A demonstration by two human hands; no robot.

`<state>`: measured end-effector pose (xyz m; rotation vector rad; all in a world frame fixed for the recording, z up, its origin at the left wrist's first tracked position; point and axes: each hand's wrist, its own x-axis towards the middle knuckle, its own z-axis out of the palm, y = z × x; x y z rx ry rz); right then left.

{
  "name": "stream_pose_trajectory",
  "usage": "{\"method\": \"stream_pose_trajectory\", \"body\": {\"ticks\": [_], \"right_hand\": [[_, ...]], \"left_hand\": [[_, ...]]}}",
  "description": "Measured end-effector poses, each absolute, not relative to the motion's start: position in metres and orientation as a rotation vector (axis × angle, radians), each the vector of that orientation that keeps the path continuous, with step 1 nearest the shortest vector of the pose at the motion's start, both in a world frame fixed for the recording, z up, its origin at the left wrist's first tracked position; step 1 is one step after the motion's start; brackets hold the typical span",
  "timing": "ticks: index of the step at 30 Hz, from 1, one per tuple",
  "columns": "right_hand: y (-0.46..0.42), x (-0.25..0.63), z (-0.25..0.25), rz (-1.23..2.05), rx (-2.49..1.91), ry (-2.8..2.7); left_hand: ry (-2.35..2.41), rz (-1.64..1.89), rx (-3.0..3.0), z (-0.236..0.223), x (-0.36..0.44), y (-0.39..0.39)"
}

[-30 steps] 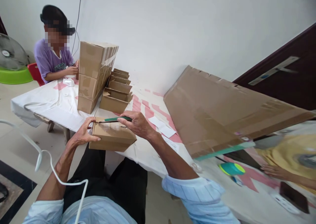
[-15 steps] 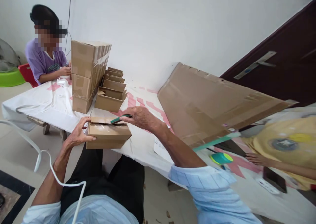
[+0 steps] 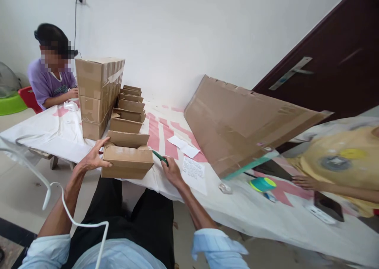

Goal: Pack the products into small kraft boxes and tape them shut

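Observation:
A small cardboard box [image 3: 127, 162] rests at the near edge of the table, its far flap raised and its near flap lying down. My left hand [image 3: 95, 156] grips the box at its left end, thumb on the front and fingers over the top. Just right of the box, my right hand [image 3: 172, 171] is closed around a green-handled utility knife [image 3: 160, 157]. The knife's front end points toward the box's right corner; its blade is hard to make out.
Several open cardboard boxes [image 3: 127, 123] stand in a row behind, beside a tall stack of taped boxes [image 3: 91, 79]. A large cardboard sheet [image 3: 237, 123] leans at the right. Papers [image 3: 194, 172] and a teal tape roll [image 3: 262, 184] lie on the table. One person [image 3: 50, 79] sits left, another [image 3: 340, 162] right.
My right hand has drawn the knife off the box top to the right. The box's far flap now stands up. My left hand stays on the box, and the view has shifted slightly.

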<state>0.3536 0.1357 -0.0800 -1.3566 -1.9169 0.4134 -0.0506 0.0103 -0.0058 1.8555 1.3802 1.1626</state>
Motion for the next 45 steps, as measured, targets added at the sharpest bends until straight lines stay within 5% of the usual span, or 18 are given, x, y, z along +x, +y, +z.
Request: {"method": "stream_pose_trajectory", "body": {"ticks": [4,14,20,28,45], "right_hand": [[0.135,0.331,-0.099,0.439,-1.3,-1.822],[0.117,0.281,0.032,0.375,-0.725,-2.326],[0.065,0.298,0.003,-0.136,-0.598,-2.327],[0.048,0.3,-0.039,-0.237,-0.598,-2.211],[0.113,0.283,0.041,-0.148,-0.792,-2.579]], "left_hand": [[1.348,1.124,1.807,-0.003,-0.056,0.026],[1.335,1.128,1.743,-0.003,-0.054,0.038],[1.373,1.172,1.77,-0.009,-0.049,0.039],[1.179,1.079,1.713,-0.001,-0.062,0.027],[1.356,1.121,1.818,-0.005,-0.044,0.017]]}}
